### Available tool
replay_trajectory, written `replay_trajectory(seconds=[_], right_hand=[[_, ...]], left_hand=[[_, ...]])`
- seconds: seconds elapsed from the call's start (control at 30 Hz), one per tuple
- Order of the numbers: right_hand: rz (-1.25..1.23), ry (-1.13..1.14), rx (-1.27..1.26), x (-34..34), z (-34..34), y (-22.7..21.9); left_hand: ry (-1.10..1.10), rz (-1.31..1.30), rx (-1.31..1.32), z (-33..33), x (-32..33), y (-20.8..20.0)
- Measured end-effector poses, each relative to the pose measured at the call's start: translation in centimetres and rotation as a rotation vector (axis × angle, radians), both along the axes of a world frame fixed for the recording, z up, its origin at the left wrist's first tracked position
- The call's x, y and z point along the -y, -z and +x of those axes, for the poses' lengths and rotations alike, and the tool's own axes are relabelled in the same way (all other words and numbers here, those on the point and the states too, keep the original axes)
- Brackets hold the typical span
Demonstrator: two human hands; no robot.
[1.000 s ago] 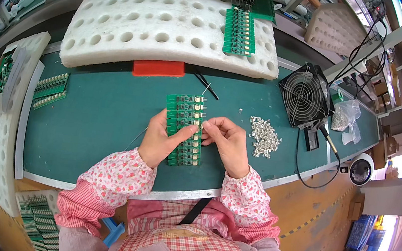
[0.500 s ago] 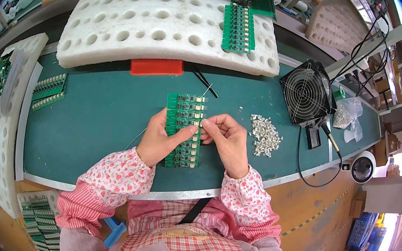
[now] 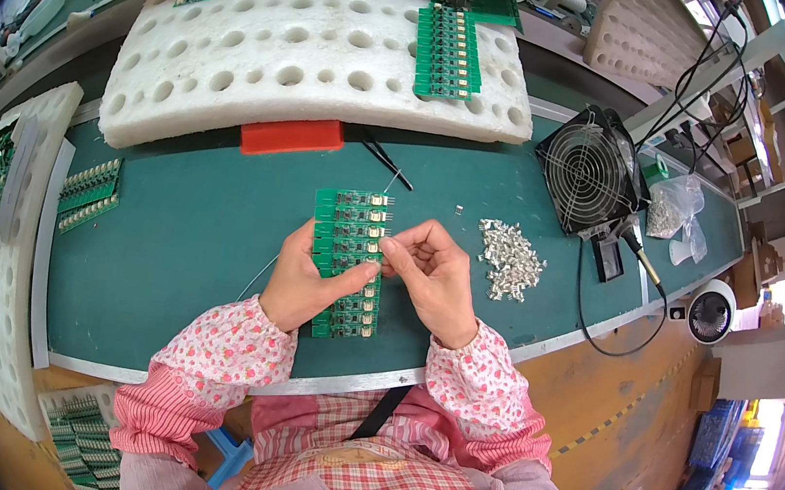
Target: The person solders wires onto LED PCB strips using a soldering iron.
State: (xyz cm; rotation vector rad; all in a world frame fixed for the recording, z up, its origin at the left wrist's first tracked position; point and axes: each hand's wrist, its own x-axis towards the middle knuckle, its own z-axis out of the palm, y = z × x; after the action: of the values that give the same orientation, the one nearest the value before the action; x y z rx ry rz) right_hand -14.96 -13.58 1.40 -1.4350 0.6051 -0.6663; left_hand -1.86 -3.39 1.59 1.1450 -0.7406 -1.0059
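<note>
A panel of several joined green circuit boards (image 3: 343, 212) is held up over the bench, its row of white connectors along the right edge. My left hand (image 3: 299, 285) grips it from the left, thumb lying across the front. At the right edge, my right hand (image 3: 435, 285) has thumb and forefinger pinched against one connector; whatever sits between the fingertips is too small to make out. Right of that hand lies a pile of small silvery metal parts (image 3: 511, 263), with a single loose part (image 3: 458, 210) apart from it. Dark tweezers (image 3: 387, 162) rest beyond the panel.
A white foam block with holes (image 3: 260, 50) spans the back, bearing many boards and one panel (image 3: 447, 53). A red tray (image 3: 292, 137) shows beneath its front edge. A black fan (image 3: 582, 180) and a bag of parts (image 3: 671, 209) stand right; more panels (image 3: 90, 191) lie left.
The whole view has shifted slightly, with the bench things a little further left. My left hand keeps its grip on the panel, and my right fingertips stay at its right edge.
</note>
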Motion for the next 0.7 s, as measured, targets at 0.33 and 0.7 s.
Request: replay_trajectory(seconds=[0.33, 0.7], right_hand=[[-1.12, 0.397, -0.544, 5.1, -3.4, -1.0], [-1.377, 0.282, -0.594, 7.5, -3.3, -0.1]], left_hand=[[-0.065, 0.046, -0.159, 0.5, 0.4, -0.6], [-0.036, 0.032, -0.196, 0.6, 0.5, -0.3]])
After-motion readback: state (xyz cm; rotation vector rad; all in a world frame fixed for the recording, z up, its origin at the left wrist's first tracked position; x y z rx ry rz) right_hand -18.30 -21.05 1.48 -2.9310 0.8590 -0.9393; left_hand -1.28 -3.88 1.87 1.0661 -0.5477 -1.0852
